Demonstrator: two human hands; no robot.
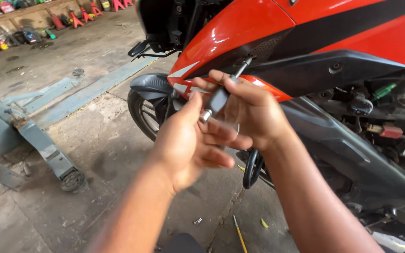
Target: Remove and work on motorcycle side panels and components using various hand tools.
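My right hand [251,112] grips a screwdriver [221,96] with a dark handle, its thin shaft angled up to the black trim of a red motorcycle side panel [240,28]. My left hand [191,140] is just below and to the left, fingers slightly spread, thumb touching the metal butt end of the handle. Both forearms reach in from the bottom of the view. The tip of the shaft meets the panel near its edge; the contact point is too small to see clearly.
The motorcycle's front wheel and black mudguard [151,93] are behind my hands, exposed engine parts and wiring [385,122] at right. A grey metal lift ramp [43,145] lies at left. A yellow-handled tool [239,236] and small bits lie on the concrete floor. Red stands [76,18] line the far wall.
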